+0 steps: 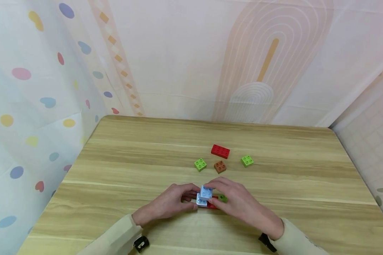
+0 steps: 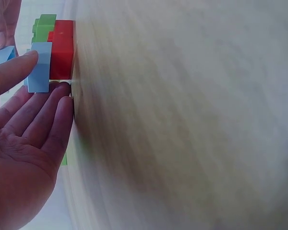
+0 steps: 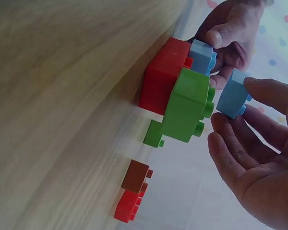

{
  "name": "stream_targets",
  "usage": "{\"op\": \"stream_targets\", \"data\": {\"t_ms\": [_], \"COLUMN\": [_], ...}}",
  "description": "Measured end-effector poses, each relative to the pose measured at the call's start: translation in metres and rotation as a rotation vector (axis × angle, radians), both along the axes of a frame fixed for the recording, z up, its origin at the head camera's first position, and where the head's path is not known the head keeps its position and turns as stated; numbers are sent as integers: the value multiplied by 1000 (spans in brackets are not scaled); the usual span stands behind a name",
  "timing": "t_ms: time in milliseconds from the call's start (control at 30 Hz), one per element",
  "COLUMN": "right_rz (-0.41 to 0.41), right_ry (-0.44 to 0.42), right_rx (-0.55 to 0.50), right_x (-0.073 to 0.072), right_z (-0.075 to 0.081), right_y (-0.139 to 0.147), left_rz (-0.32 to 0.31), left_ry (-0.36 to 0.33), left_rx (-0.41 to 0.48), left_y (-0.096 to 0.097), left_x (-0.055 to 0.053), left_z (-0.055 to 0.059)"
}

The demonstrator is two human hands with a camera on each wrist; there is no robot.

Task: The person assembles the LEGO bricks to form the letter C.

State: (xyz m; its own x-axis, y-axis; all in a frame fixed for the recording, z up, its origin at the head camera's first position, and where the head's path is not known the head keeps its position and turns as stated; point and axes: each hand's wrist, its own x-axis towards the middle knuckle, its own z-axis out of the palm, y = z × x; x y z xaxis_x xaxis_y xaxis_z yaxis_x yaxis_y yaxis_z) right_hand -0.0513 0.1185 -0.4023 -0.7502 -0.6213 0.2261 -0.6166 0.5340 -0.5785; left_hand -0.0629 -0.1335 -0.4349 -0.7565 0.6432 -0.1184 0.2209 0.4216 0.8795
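Note:
Low on the table a red brick [image 3: 165, 76] carries a light blue brick [image 2: 40, 67] at its left end and a green brick [image 3: 187, 103] at its right end. My left hand [image 1: 170, 202] holds the left end of this build, thumb on the near side of the light blue brick and fingers on the far side. My right hand [image 1: 237, 202] pinches a second light blue brick [image 1: 206, 192] between thumb and fingers, raised over the build. In the right wrist view this second brick is apart from the studs below.
Beyond the hands lie a lime green brick [image 1: 200, 164], a brown brick [image 1: 220, 166], a longer red brick [image 1: 220, 151] and another lime green brick [image 1: 247, 161]. The wooden table [image 1: 140, 152] ends at a patterned curtain [image 1: 178, 63] behind.

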Motion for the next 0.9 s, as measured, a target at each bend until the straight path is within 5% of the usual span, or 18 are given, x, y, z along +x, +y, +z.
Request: {"op": "stream_targets", "data": {"t_ms": [433,900], "right_rz": [27,70], "right_ry": [-59,-3], "right_rx": [15,52], "right_x": [0,-1], "right_z": [-4,-6], "right_y": [-5,-7], "left_rz": [0,12], "left_ry": [4,7], "left_rx": [10,3], "left_y": [0,-1], "left_x": [0,0], "left_z": [-1,-2]}}
